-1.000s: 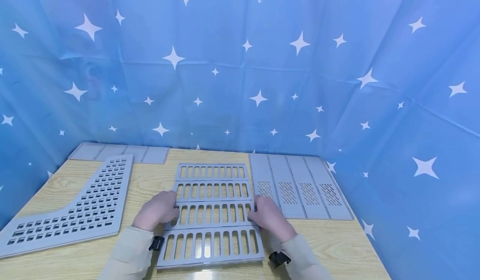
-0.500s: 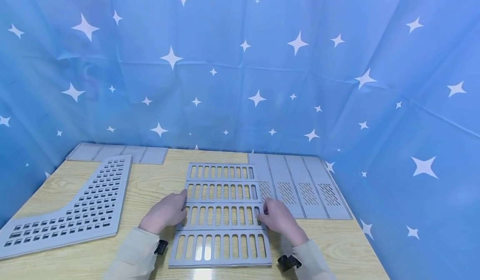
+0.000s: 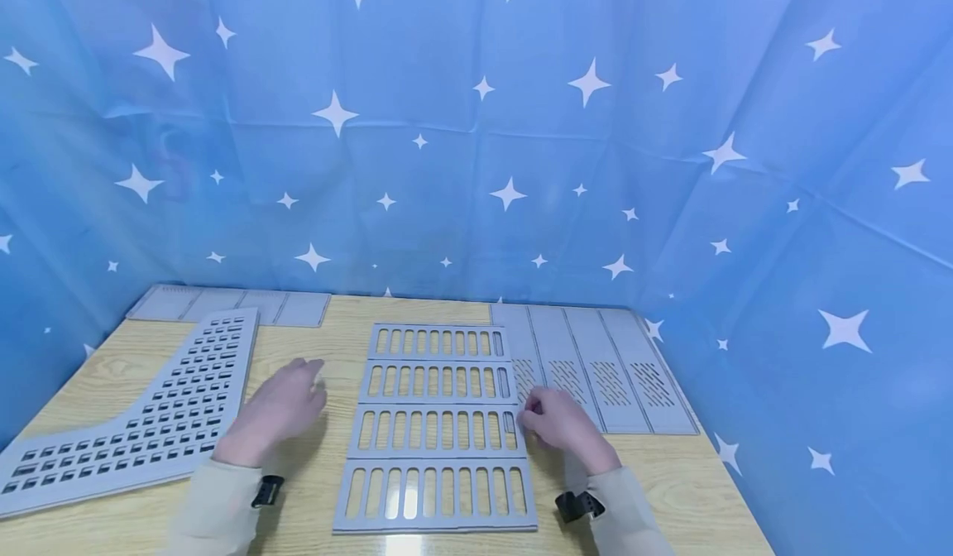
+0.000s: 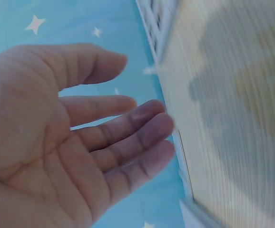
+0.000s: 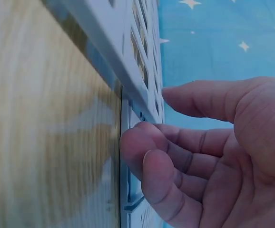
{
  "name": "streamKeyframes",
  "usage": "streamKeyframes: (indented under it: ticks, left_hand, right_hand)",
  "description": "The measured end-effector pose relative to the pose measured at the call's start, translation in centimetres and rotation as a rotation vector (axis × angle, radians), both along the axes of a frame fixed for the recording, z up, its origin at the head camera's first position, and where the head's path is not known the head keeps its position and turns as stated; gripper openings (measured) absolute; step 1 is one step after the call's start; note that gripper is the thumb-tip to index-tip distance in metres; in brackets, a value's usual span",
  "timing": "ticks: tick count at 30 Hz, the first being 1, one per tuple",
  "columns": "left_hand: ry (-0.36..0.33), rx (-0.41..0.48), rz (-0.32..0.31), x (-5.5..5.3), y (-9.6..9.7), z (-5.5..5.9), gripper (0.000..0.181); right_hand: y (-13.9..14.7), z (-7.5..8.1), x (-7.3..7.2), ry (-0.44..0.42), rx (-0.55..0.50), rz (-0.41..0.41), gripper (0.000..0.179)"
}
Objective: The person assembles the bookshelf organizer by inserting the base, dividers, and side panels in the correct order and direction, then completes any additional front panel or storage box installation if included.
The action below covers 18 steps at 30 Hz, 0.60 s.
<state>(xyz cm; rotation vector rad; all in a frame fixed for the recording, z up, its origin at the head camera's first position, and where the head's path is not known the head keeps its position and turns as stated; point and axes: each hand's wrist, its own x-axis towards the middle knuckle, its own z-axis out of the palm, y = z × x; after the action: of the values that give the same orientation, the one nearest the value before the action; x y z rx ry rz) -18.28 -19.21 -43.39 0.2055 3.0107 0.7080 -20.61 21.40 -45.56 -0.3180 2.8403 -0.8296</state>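
A grey slotted panel point(image 3: 439, 432), with four rows of upright slots split by creases, lies flat at the middle of the table. My right hand point(image 3: 560, 425) is at its right edge, fingers bent and thumb apart from them. In the right wrist view, the thumb and fingertips point(image 5: 157, 171) are close beside the slotted panel's edge point(image 5: 113, 61), with nothing gripped between them. Off to the panel's left, my left hand point(image 3: 277, 409) hovers above the wood with an empty palm. Its fingers point(image 4: 142, 137) are loosely extended in the left wrist view.
A curved grey panel point(image 3: 216, 436) with small square holes lies on the left of the table point(image 3: 655, 498). Behind it is a plain creased panel point(image 3: 301, 309). A panel with slanted slits point(image 3: 588, 341) lies right, partly under the slotted panel. A starry blue curtain point(image 3: 476, 126) surrounds the table.
Both hands shifted the slotted panel to the right, over the slit panel's edge. The left hand then let go and moved away left; the right hand loosened from the right edge.
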Motion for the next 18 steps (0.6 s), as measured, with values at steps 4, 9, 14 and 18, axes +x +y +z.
streamKeyframes:
  ticks: [4,9,14,18]
  left_hand:
    - [0.081,-0.058,0.025,0.0,-3.0,0.1,0.049]
    - [0.099,-0.148,0.063,-0.1,-6.7,0.0,0.049]
    - [-0.010,-0.201,0.106,-0.5,-10.4,0.0,0.065]
    - [-0.161,-0.186,0.174,-0.7,-13.0,0.1,0.089]
  right_hand:
    - [0.0,-0.1,-0.7,0.014,-0.026,0.006,0.010]
    - [-0.1,-0.4,-1.2,0.031,-0.042,-0.004,0.006]
    - [-0.2,-0.7,-1.4,0.033,-0.052,-0.043,0.005]
    - [-0.3,-0.9,-1.7,0.030,-0.045,-0.049,0.009]
